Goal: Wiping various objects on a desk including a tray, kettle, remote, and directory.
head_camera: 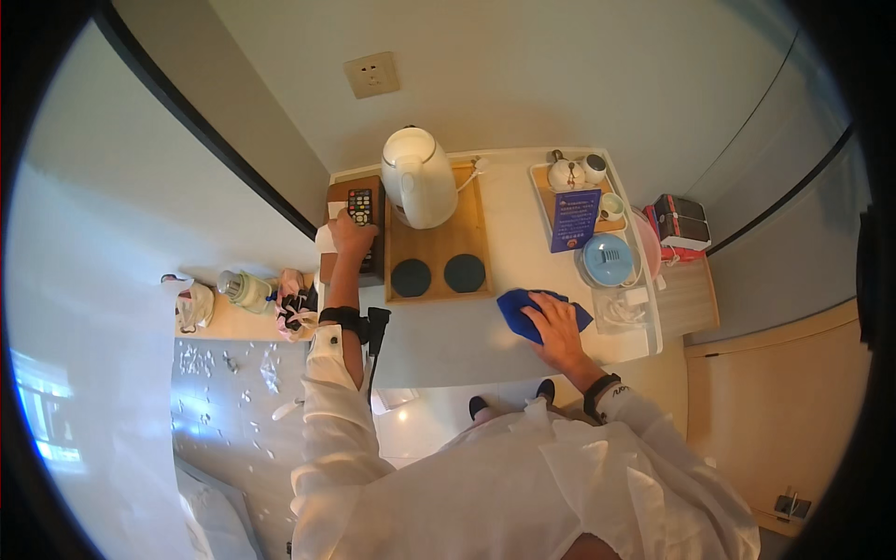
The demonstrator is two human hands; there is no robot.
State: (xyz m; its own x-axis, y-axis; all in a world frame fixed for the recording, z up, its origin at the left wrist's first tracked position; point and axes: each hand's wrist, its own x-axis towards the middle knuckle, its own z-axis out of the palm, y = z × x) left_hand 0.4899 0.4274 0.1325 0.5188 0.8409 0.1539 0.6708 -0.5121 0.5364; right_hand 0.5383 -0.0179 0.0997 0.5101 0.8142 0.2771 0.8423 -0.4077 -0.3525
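My left hand (352, 236) lies across a black remote control (360, 201), fingers at one side and thumb at the other, and hides its middle. Under the remote is a brown tissue box (337, 190), with white tissue (326, 239) showing beside my fingers. My right hand (556, 329) holds a folded blue cloth (518, 308) against the front of the white tabletop (434, 343). Between the hands stands a wooden tray (434, 245) with a white electric kettle (423, 185) and two dark round coasters (411, 278).
At the right, a small tray (539, 175) carries a teapot (565, 173) and cups, with a blue printed card (575, 220) leaning there. Near it are a blue-lidded container (609, 260) and a white charger with cable (623, 308). Bottles and bags sit on a left ledge (238, 329).
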